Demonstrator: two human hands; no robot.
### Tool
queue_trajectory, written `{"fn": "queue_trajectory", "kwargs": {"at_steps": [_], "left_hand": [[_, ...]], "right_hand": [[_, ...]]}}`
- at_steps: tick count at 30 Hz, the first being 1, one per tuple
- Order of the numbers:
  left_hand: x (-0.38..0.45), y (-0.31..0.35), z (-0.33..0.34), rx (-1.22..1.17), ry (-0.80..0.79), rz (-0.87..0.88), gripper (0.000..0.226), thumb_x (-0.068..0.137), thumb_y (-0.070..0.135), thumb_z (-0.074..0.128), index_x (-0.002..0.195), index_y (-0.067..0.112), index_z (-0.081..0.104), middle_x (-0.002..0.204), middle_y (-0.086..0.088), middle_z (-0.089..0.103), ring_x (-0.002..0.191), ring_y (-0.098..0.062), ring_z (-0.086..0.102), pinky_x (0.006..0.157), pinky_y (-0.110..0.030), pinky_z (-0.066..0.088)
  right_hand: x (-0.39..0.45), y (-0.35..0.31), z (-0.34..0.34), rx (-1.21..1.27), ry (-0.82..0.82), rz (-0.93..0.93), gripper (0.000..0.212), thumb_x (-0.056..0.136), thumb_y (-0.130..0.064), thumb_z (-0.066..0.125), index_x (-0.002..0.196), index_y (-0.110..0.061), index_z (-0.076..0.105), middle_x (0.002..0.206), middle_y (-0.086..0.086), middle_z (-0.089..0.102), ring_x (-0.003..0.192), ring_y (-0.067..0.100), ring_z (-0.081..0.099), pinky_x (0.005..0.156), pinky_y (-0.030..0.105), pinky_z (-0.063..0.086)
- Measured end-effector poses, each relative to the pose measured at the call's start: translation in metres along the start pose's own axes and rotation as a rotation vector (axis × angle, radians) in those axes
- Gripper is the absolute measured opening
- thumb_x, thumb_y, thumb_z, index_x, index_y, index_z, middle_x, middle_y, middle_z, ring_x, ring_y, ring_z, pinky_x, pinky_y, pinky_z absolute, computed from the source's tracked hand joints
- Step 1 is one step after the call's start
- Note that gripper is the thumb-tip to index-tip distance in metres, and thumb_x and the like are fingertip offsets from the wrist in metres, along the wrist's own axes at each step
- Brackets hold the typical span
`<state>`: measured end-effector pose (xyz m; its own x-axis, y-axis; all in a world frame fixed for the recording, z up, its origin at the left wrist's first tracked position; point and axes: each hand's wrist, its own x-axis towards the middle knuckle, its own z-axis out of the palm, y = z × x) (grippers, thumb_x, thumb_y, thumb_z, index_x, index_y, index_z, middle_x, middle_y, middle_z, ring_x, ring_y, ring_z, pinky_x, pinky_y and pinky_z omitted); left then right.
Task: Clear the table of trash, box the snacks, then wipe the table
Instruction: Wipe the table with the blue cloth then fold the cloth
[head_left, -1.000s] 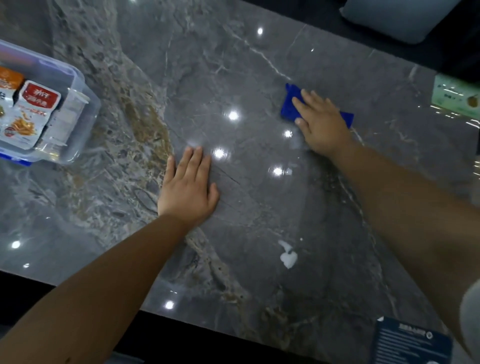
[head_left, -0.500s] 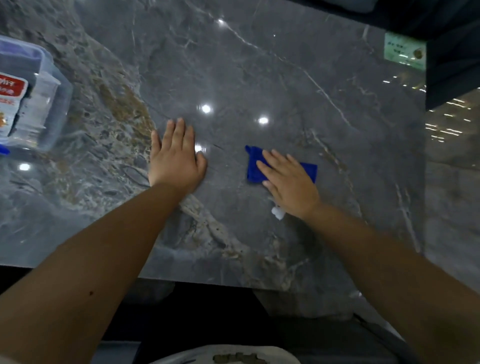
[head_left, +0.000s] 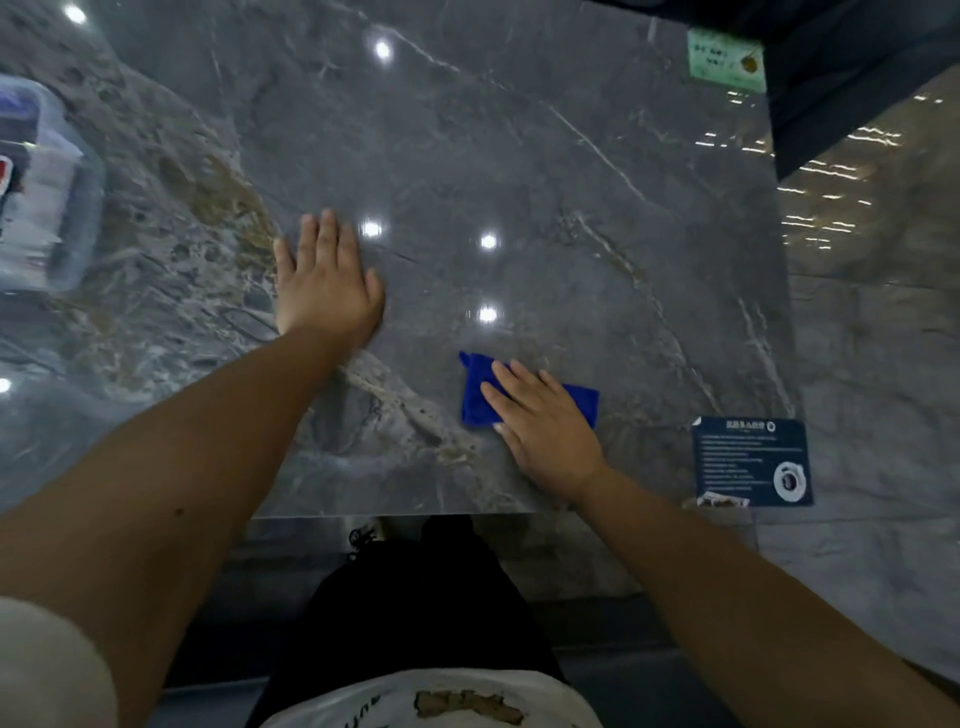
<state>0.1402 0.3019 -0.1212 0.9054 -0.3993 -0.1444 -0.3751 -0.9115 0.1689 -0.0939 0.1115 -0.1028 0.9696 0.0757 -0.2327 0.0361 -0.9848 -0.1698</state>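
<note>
Right hand (head_left: 545, 426) lies flat, fingers straight, pressing a folded blue cloth (head_left: 475, 397) onto the grey marble table (head_left: 519, 156), near its front edge. Left hand (head_left: 324, 283) rests palm-down on the bare stone, fingers extended together, well apart from the cloth. A clear plastic snack box (head_left: 47, 197) stands at the far left, blurred. A dark printed card (head_left: 750, 460) lies at the front right corner.

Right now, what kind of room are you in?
Probably a lounge or showroom, though I can't be sure: a glossy marble table carries printed info cards, a clear snack box, and ceiling lights reflect in it.
</note>
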Motion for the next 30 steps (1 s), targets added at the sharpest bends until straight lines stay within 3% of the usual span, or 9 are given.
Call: {"fn": "queue_trajectory", "kwargs": {"at_steps": [5, 9, 13, 16, 18, 19, 21, 27, 30], "left_hand": [[0.002, -0.002, -0.006, -0.009, -0.051, 0.016, 0.068, 0.093, 0.045, 0.025, 0.15, 0.007, 0.021, 0.16, -0.014, 0.013, 0.147, -0.03, 0.005, 0.116, -0.053, 0.002], [0.008, -0.014, -0.028, 0.017, -0.166, 0.101, 0.066, 0.096, 0.046, 0.029, 0.15, 0.007, 0.02, 0.16, -0.016, 0.012, 0.147, -0.032, 0.009, 0.117, -0.049, 0.01], [-0.009, -0.034, -0.05, -0.112, -0.182, 0.186, 0.052, 0.098, 0.038, 0.036, 0.133, 0.001, 0.043, 0.141, -0.025, 0.042, 0.13, -0.038, 0.038, 0.108, -0.043, 0.03], [-0.048, -0.062, -0.05, -0.155, -0.12, 0.211, 0.048, 0.098, 0.036, 0.039, 0.129, 0.001, 0.047, 0.135, -0.026, 0.047, 0.127, -0.039, 0.041, 0.105, -0.043, 0.032], [-0.073, -0.089, -0.044, -0.153, -0.116, 0.154, 0.049, 0.098, 0.032, 0.044, 0.136, 0.0, 0.044, 0.144, -0.025, 0.041, 0.135, -0.039, 0.035, 0.112, -0.046, 0.028], [-0.084, -0.103, -0.042, -0.153, -0.11, 0.118, 0.049, 0.098, 0.03, 0.046, 0.137, 0.0, 0.043, 0.146, -0.025, 0.039, 0.137, -0.039, 0.033, 0.112, -0.048, 0.027], [-0.106, -0.13, -0.038, -0.138, -0.083, 0.053, 0.048, 0.097, 0.027, 0.047, 0.137, 0.0, 0.044, 0.148, -0.024, 0.037, 0.137, -0.039, 0.032, 0.113, -0.05, 0.026], [-0.148, -0.181, -0.032, -0.084, -0.02, -0.083, 0.057, 0.093, 0.037, 0.038, 0.14, 0.004, 0.039, 0.153, -0.023, 0.028, 0.142, -0.039, 0.022, 0.115, -0.051, 0.016], [-0.155, -0.201, -0.029, -0.083, 0.003, -0.129, 0.061, 0.091, 0.04, 0.034, 0.141, 0.004, 0.037, 0.154, -0.023, 0.026, 0.142, -0.039, 0.02, 0.115, -0.054, 0.016]], "right_hand": [[-0.022, -0.024, 0.012, 0.011, 0.045, 0.025, 0.047, 0.092, -0.026, 0.053, 0.137, -0.015, 0.046, 0.148, 0.009, 0.042, 0.136, 0.027, 0.039, 0.111, 0.044, 0.025], [-0.028, -0.041, 0.009, 0.116, 0.129, 0.081, 0.042, 0.09, -0.016, 0.06, 0.132, -0.009, 0.054, 0.144, 0.012, 0.048, 0.133, 0.029, 0.044, 0.109, 0.043, 0.031], [-0.026, -0.042, -0.011, 0.587, 0.227, 0.275, 0.033, 0.095, -0.011, 0.053, 0.127, -0.002, 0.057, 0.132, 0.016, 0.058, 0.122, 0.023, 0.053, 0.104, 0.025, 0.032], [-0.028, -0.03, -0.03, 0.987, 0.292, 0.544, 0.03, 0.098, -0.015, 0.049, 0.124, -0.003, 0.058, 0.116, 0.012, 0.064, 0.102, 0.017, 0.057, 0.083, 0.014, 0.042], [-0.034, -0.016, -0.035, 1.088, 0.342, 0.689, 0.027, 0.098, -0.014, 0.048, 0.12, -0.004, 0.06, 0.11, 0.012, 0.065, 0.096, 0.016, 0.056, 0.078, 0.016, 0.046], [-0.038, -0.009, -0.036, 1.108, 0.37, 0.744, 0.026, 0.098, -0.015, 0.047, 0.119, -0.007, 0.061, 0.11, 0.013, 0.065, 0.095, 0.017, 0.056, 0.081, 0.024, 0.047], [-0.048, 0.002, -0.036, 1.08, 0.417, 0.828, 0.026, 0.098, -0.02, 0.046, 0.117, -0.014, 0.062, 0.113, 0.017, 0.066, 0.096, 0.02, 0.057, 0.087, 0.037, 0.048], [-0.068, 0.016, -0.023, 0.546, 0.51, 0.853, 0.037, 0.099, -0.025, 0.043, 0.13, -0.011, 0.055, 0.122, 0.019, 0.063, 0.108, 0.032, 0.058, 0.086, 0.03, 0.041], [-0.064, 0.012, -0.012, 0.376, 0.378, 0.765, 0.042, 0.1, -0.024, 0.041, 0.138, -0.006, 0.046, 0.14, 0.021, 0.049, 0.125, 0.036, 0.047, 0.105, 0.042, 0.036]]}}
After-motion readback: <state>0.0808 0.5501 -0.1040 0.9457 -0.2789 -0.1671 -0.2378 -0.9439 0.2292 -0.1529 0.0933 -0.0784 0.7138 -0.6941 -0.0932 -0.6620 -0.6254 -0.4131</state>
